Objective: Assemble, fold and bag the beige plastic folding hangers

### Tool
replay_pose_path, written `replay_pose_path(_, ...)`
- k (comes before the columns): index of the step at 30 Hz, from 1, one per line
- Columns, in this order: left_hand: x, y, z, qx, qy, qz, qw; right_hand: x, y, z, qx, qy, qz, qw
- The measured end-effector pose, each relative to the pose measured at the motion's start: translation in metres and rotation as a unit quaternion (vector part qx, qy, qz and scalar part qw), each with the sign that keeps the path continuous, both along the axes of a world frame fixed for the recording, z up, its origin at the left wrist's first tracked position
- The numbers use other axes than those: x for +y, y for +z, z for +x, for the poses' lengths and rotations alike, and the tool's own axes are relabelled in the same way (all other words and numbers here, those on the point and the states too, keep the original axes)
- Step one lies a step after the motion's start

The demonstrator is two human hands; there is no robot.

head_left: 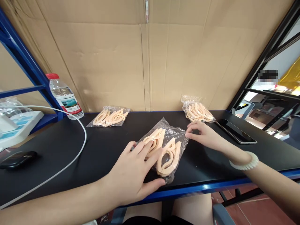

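Note:
A clear plastic bag lies near the front of the black table, holding pale, wood-coloured looped pieces in two groups. Across its left part rests my left hand, fingers spread over the pieces and thumb by the lower edge. My right hand pinches the bag's upper right edge between thumb and fingertips. Farther back, a second bag of similar pieces lies at the left. A third bag, more crumpled, leans near the cardboard wall on the right, just beyond my right hand.
A water bottle with a red cap stands at the back left. A white cable curves over the left side, near a black mouse. A tablet lies right of my right hand. Cardboard closes off the back.

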State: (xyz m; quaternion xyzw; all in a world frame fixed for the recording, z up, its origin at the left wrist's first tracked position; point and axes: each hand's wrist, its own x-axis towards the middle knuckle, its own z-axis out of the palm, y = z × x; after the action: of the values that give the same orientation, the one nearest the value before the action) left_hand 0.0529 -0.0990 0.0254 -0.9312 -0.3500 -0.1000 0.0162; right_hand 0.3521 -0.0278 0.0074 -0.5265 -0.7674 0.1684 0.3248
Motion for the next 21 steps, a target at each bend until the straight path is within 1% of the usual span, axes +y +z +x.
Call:
replay_pose_path(1, -0.004, 0.003, 0.004, 0.003, 0.002, 0.005, 1.0, 0.011, 0.001, -0.002, -0.001, 0.025, -0.014, 1.0)
replay_pose_path(3, -0.007, 0.011, 0.01, 0.001, 0.008, 0.002, 1.0, 0.031, 0.004, -0.008, -0.004, 0.04, -0.016, 0.999)
replay_pose_path(4, -0.006, 0.014, 0.012, -0.005, 0.015, -0.006, 1.0, 0.039, 0.005, -0.012, -0.006, 0.042, -0.013, 0.999)
replay_pose_path(6, 0.006, 0.019, 0.012, -0.034, 0.033, -0.039, 0.998, 0.052, 0.006, -0.02, -0.009, 0.042, -0.004, 0.999)
replay_pose_path(8, 0.027, 0.021, 0.008, -0.103, 0.056, -0.075, 0.99, 0.061, 0.007, -0.024, -0.006, 0.031, 0.0, 0.999)
replay_pose_path(9, 0.04, 0.02, 0.004, -0.145, 0.08, -0.099, 0.981, 0.064, 0.007, -0.024, -0.001, 0.02, -0.001, 1.0)
replay_pose_path(10, 0.054, 0.019, 0.001, -0.192, 0.111, -0.127, 0.967, 0.067, 0.006, -0.024, 0.005, 0.004, -0.005, 1.0)
replay_pose_path(11, 0.068, 0.017, -0.003, -0.247, 0.149, -0.164, 0.943, 0.069, 0.005, -0.022, 0.013, -0.014, -0.012, 1.0)
replay_pose_path(12, 0.081, 0.015, -0.006, -0.317, 0.2, -0.224, 0.9, 0.07, 0.004, -0.02, 0.021, -0.031, -0.024, 0.999)
replay_pose_path(13, 0.093, 0.012, -0.009, -0.385, 0.242, -0.305, 0.837, 0.071, 0.003, -0.017, 0.028, -0.043, -0.041, 0.998)
replay_pose_path(14, 0.104, 0.011, -0.01, -0.396, 0.256, -0.345, 0.811, 0.072, 0.001, -0.014, 0.034, -0.048, -0.063, 0.996)
replay_pose_path(16, 0.121, 0.007, -0.011, -0.403, 0.26, -0.411, 0.775, 0.073, -0.001, -0.01, 0.047, -0.036, -0.113, 0.992)
replay_pose_path(18, 0.132, 0.004, -0.009, -0.41, 0.257, -0.453, 0.749, 0.073, -0.003, -0.008, 0.065, -0.008, -0.154, 0.986)
replay_pose_path(21, 0.142, -0.003, -0.005, -0.433, 0.249, -0.474, 0.725, 0.073, -0.006, -0.007, 0.1, 0.025, -0.178, 0.979)
